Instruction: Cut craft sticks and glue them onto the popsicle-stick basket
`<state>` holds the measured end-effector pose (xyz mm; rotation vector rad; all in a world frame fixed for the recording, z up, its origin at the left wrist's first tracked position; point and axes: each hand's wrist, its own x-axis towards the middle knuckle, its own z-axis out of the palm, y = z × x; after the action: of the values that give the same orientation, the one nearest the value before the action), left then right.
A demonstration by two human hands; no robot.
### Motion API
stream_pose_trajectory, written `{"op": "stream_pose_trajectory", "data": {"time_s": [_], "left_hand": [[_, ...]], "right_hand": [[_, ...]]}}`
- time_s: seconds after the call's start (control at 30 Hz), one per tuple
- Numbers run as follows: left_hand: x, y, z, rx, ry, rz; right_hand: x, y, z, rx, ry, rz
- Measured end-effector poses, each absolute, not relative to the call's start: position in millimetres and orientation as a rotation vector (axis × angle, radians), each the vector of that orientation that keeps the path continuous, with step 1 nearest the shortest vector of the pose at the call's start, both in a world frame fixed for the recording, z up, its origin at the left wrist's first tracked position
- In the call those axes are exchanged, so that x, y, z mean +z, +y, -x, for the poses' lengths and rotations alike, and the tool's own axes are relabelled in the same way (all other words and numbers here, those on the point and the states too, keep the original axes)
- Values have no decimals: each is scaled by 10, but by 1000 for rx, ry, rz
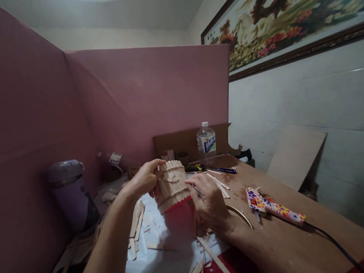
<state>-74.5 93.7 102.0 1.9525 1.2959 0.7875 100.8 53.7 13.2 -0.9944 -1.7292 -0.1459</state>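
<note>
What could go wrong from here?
1. The right hand holds what looks like a slim tool close against the wooden barrel-shaped piece; a slip might gouge it or reach the left hand gripping it.
2. The glue gun lies right of the right forearm, cord trailing; an elbow swing could snag it.

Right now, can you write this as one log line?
left hand: holds barrel-shaped wooden piece | right hand: holds thin tool close to it | glue gun: on table
</note>
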Motion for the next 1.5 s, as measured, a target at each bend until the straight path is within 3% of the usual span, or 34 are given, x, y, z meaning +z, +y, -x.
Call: {"op": "stream_pose_trajectory", "data": {"time_s": [0.37,0.93,1.23,1.5], "left_hand": [[1014,858,594,771,1341,-2090],[1089,768,537,721,1348,-2062],[1064,860,640,754,1320,-2041],[1044,894,702,770,1297,-2036]], "right_hand": [[284,479,-1054,-370,-1860,1120],[233,438,-1094,42,-1874,1086],[258,468,-1123,275,-1576,1014],[251,489,-1122,57,-1692,914]]}}
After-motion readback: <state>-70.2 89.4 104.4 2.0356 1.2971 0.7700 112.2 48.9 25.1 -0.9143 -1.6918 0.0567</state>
